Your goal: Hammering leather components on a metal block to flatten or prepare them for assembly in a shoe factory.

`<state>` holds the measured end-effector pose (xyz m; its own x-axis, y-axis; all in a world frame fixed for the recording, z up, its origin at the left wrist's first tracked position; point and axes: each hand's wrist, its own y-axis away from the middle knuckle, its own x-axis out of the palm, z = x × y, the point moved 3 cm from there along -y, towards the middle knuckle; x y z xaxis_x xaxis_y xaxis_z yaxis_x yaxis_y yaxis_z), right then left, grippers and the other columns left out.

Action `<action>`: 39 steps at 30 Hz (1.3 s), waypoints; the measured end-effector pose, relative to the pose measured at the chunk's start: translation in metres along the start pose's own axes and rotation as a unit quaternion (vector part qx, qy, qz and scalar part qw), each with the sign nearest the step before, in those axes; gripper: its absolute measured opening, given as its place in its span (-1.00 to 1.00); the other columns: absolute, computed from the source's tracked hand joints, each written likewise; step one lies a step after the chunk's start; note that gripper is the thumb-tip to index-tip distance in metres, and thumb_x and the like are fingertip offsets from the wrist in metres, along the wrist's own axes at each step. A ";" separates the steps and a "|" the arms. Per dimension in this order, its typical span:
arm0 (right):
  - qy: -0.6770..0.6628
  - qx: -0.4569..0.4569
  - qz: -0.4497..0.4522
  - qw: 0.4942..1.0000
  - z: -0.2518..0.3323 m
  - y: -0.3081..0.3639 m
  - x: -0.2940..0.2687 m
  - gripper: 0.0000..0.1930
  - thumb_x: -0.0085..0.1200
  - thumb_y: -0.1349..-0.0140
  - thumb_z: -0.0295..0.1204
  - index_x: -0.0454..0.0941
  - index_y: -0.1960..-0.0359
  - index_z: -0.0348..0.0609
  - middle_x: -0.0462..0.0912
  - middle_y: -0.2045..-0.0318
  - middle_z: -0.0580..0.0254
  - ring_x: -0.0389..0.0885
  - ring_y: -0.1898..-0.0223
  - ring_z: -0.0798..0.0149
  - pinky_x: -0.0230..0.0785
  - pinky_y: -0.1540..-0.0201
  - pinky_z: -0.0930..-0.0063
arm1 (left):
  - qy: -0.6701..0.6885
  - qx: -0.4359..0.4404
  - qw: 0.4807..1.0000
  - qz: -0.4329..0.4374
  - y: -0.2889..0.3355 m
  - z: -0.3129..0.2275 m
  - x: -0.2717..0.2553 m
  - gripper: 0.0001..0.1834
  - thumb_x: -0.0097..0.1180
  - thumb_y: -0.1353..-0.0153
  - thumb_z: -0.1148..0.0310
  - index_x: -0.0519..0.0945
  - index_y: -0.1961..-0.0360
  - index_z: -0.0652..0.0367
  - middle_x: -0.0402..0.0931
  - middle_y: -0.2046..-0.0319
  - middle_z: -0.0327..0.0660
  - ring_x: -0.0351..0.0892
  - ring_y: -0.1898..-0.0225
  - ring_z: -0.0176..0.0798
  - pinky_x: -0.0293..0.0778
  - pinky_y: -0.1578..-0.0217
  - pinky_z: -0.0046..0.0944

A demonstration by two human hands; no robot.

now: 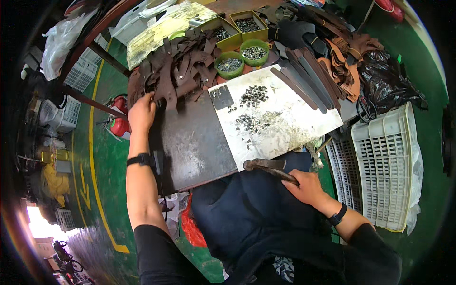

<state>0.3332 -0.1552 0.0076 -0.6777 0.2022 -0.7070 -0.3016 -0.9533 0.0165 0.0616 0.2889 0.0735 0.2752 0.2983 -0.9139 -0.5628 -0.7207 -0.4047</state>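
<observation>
My right hand (pixel 306 188) is closed round the handle of a hammer (pixel 266 165), whose head lies over the front edge of the work table. My left hand (pixel 141 112) is at the left end of a heap of dark brown leather straps (pixel 183 71), its fingers pinched on the edge of one strap; the fingertips are partly hidden. Some of the straps bear small metal studs. On a worn white board (pixel 289 107) to the right lie two loose piles of small metal snap parts (pixel 254 96) and a small dark plate (pixel 221 97).
Behind the board stand two green tubs (pixel 229 65) and two yellow boxes (pixel 249 24) of metal parts. Leather strips (pixel 308 78) are stacked at the back right. Scissors (pixel 366 109) hang beside white crates (pixel 384 166). Red fire extinguishers (pixel 118 127) stand left of the table.
</observation>
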 end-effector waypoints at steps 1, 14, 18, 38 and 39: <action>0.004 -0.011 0.002 1.000 0.001 -0.001 0.001 -0.74 0.21 -0.20 -0.18 0.60 0.34 -0.12 0.61 0.61 0.06 0.64 0.52 -0.07 0.47 0.44 0.13 | -0.003 -0.002 1.000 0.001 0.016 0.005 -0.003 -0.64 0.09 -0.18 0.30 0.59 -0.03 -0.01 0.63 0.21 -0.05 0.62 0.15 0.10 0.51 0.20 0.04; -0.011 -0.031 0.004 0.999 0.009 -0.001 0.005 -0.81 0.22 -0.17 -0.30 0.56 0.38 -0.15 0.59 0.59 0.02 0.63 0.48 -0.09 0.43 0.45 0.14 | 0.187 -0.064 0.969 0.148 0.108 -0.004 -0.068 -0.35 0.11 -0.16 0.22 0.36 -0.29 0.14 0.51 -0.10 0.08 0.48 -0.12 0.18 0.41 -0.09 0.01; -0.004 -0.036 0.004 0.999 0.015 -0.001 0.004 -0.81 0.21 -0.17 -0.29 0.55 0.40 -0.14 0.60 0.58 0.03 0.63 0.47 -0.09 0.43 0.44 0.13 | 0.126 -0.088 0.979 0.134 0.116 -0.035 -0.040 -0.48 0.10 -0.26 0.15 0.43 -0.20 0.11 0.57 0.02 0.13 0.55 -0.03 0.17 0.46 -0.02 0.00; 0.013 -0.020 0.008 1.000 0.012 0.009 0.003 -0.73 0.21 -0.17 -0.16 0.59 0.35 -0.11 0.59 0.58 0.01 0.62 0.47 -0.09 0.40 0.42 0.12 | 0.385 -0.096 0.915 -0.067 0.192 -0.096 -0.065 -0.73 -0.11 -0.40 0.39 0.57 0.06 0.30 0.54 0.17 0.01 0.51 0.03 -0.04 0.35 -0.07 -0.21; -0.011 -0.003 0.015 1.000 0.013 0.010 0.002 -0.73 0.22 -0.18 -0.17 0.60 0.33 -0.12 0.57 0.59 0.03 0.62 0.50 -0.02 0.38 0.44 0.19 | 0.360 -0.092 0.922 -0.110 0.191 -0.093 -0.063 -0.73 -0.09 -0.42 0.35 0.59 0.10 0.29 0.52 0.29 -0.08 0.51 0.17 -0.15 0.38 0.06 -0.27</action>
<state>0.3205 -0.1616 0.0155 -0.7004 0.1782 -0.6911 -0.2767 -0.9604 0.0328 0.0088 0.0744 0.0563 0.8502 0.0054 -0.5264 -0.3078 -0.8061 -0.5054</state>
